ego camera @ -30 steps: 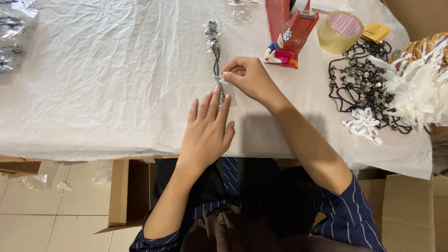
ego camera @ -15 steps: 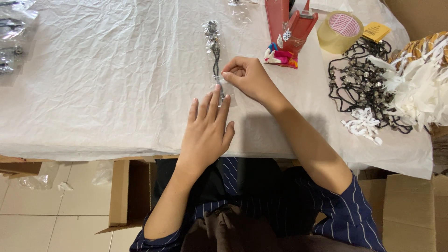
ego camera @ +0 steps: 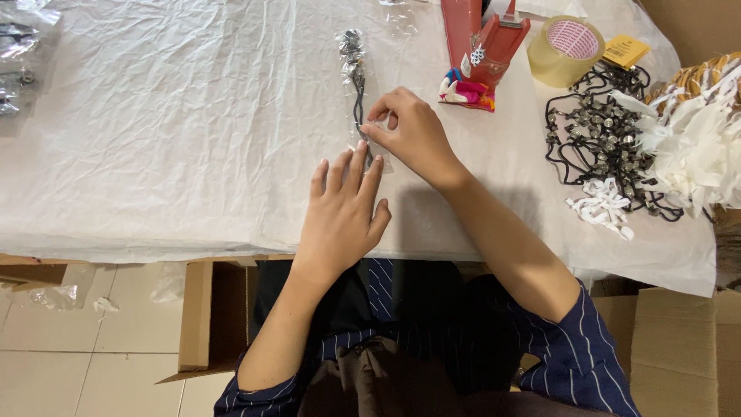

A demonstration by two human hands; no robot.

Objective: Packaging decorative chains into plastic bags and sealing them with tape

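Note:
A narrow clear plastic bag (ego camera: 356, 85) with a dark corded piece inside lies lengthwise on the white-covered table (ego camera: 170, 131). My left hand (ego camera: 343, 216) rests flat with fingers spread, pressing the bag's near end. Just beyond it, my right hand (ego camera: 413, 135) pinches the bag's edge between thumb and fingers. The near end of the bag is hidden under my fingers.
A red tape dispenser (ego camera: 482, 42) and a roll of tan tape (ego camera: 566, 50) stand at the back right. A heap of black beaded cords (ego camera: 598, 131) and white fluffy pieces (ego camera: 691, 147) fills the right side. More bagged items (ego camera: 19, 54) lie far left. Cardboard boxes (ego camera: 208, 316) sit under the table.

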